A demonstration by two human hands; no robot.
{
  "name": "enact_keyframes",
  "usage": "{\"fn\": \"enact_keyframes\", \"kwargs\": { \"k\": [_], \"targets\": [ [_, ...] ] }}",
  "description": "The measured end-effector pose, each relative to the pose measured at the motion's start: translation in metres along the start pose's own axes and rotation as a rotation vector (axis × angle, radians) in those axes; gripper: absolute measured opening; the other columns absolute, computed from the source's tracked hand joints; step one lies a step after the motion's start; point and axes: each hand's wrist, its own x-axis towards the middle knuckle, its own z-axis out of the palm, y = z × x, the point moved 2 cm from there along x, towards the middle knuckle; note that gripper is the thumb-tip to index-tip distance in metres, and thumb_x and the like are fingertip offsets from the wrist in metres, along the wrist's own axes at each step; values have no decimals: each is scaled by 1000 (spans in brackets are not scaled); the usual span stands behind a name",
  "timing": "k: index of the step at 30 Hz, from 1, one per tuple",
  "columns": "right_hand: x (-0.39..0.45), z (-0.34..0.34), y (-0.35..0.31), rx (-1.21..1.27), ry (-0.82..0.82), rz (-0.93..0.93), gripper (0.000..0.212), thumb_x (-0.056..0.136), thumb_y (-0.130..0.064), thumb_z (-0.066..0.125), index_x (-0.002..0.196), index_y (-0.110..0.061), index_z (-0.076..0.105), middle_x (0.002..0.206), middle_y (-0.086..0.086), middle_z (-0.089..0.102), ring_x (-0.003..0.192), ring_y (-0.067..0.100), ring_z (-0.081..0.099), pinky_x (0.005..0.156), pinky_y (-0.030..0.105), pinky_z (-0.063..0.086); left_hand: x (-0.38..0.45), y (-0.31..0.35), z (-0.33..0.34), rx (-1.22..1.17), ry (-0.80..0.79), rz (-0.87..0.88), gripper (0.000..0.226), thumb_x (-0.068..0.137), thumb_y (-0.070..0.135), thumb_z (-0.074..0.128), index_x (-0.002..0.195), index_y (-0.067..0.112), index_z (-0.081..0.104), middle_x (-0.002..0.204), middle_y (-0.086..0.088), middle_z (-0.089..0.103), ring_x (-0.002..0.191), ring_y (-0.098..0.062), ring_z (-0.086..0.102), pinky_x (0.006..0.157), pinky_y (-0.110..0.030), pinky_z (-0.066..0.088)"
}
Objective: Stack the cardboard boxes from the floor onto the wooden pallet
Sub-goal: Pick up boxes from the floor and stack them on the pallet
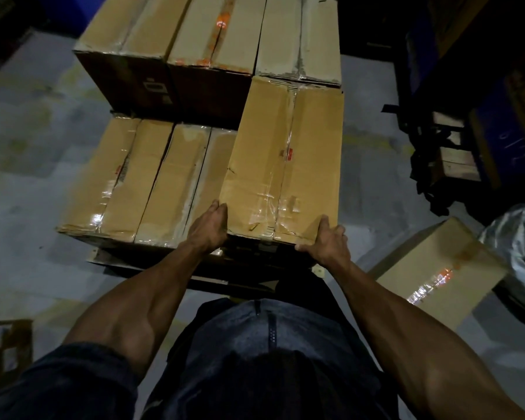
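A long taped cardboard box lies on the upper layer at the right front of the stack. My left hand grips its near left corner and my right hand grips its near right corner. To its left, two lower boxes sit side by side one layer down. Behind, three boxes form the upper back row. The wooden pallet shows only as a dark edge under the stack, in front of my legs.
One more cardboard box lies on the grey floor at the right, next to a silvery plastic-wrapped bundle. Dark racking and wooden crates stand at the far right. A small carton sits at the lower left.
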Motion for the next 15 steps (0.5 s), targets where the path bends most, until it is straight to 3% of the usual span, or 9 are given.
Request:
{"fn": "enact_keyframes", "kwargs": {
  "k": [10, 15],
  "targets": [
    [0, 3, 1, -38, 27, -8, 108, 76, -52, 82, 155, -25, 13, 141, 18, 32, 127, 40, 42, 103, 49, 44, 1, -6, 9, 10, -11, -22, 42, 92, 11, 57, 130, 16, 41, 158, -14, 32, 112, -39, 60, 90, -50, 55],
    [1, 1, 1, -40, 18, 8, 106, 76, -51, 82, 154, -26, 14, 140, 17, 32, 127, 40, 41, 101, 49, 45, 1, -4, 3, 55, -34, -9, 43, 96, 8, 52, 137, 13, 40, 165, -13, 21, 117, -39, 59, 91, -51, 55]
  ]
}}
